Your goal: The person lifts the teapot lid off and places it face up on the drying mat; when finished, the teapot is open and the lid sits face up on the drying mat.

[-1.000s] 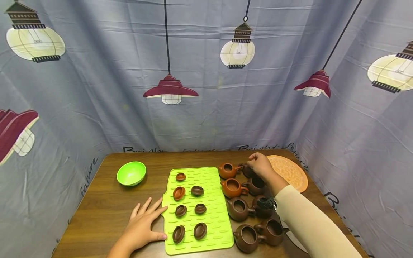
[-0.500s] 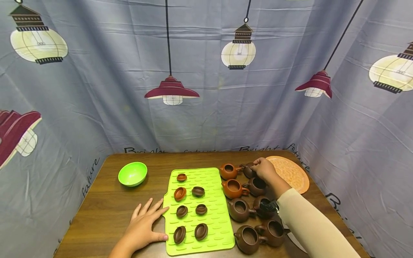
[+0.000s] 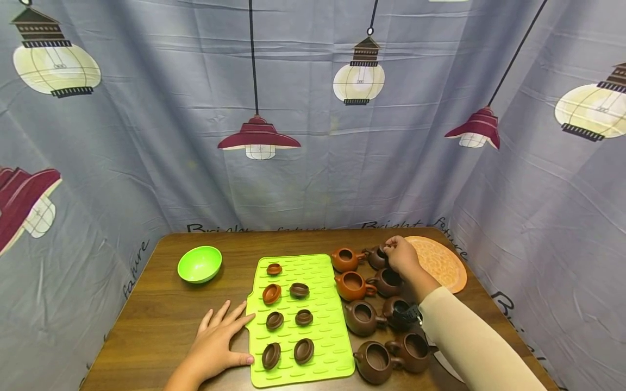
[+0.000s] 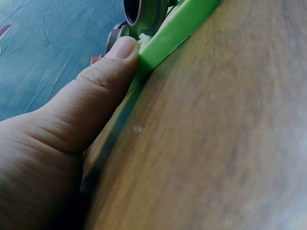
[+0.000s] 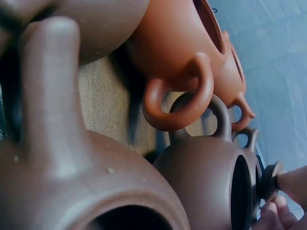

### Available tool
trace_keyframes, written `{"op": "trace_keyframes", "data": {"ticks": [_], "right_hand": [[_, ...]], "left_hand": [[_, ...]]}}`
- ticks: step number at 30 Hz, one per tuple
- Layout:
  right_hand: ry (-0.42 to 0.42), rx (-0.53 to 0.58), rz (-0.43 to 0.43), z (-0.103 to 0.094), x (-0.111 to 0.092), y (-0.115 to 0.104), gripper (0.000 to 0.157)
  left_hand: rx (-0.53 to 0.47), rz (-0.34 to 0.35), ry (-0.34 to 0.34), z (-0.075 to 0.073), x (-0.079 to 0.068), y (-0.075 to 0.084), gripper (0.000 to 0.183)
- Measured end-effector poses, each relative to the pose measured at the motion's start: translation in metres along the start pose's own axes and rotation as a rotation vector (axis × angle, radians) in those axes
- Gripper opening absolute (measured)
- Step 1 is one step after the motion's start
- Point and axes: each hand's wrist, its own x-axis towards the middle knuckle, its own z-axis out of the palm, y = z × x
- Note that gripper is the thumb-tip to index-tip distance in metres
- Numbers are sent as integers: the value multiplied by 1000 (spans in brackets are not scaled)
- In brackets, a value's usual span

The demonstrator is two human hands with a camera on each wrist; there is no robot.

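My right hand [image 3: 403,256] is over the small dark brown teapot [image 3: 375,260] at the back of its row. Between thumb and fingers it pinches a dark teapot lid [image 5: 270,182], held tilted at the pot's mouth; whether it touches the rim I cannot tell. My left hand [image 3: 212,343] lies with fingers spread by the left side of a lime green mat [image 3: 325,326], its thumb [image 4: 103,74] at the mat's edge. Orange-brown lids [image 3: 271,294] and dark brown lids [image 3: 304,351] lie upside down on that mat, in two columns.
Lidless teapots stand closely in two columns right of the mat: orange-brown ones [image 3: 352,286] at the back, dark ones [image 3: 376,363] nearer. A round orange placemat [image 3: 442,266] lies under and beyond my right forearm. At back left stands a green bowl [image 3: 199,264].
My right hand has come down and slightly right onto the rearmost dark teapot, with the lid now at its mouth. The left hand has stayed in place.
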Motion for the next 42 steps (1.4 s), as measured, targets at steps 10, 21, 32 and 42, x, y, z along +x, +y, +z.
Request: {"op": "trace_keyframes", "data": {"ticks": [10,21,32,42], "right_hand": [[36,200,-8,2,0,-2,26],[-5,354,78,5,-3,-1,32],[-180,1028,187,7,-3,-1,15],[-257,1104,141,21,-9,-13,22]], "left_hand": [[4,-22,-23,2,0,-4,105],[4,-24,-21,2,0,-3,106],[-3,-21,-23,2,0,-4,106],[-8,-11,-15,3,0,-4,106]]}}
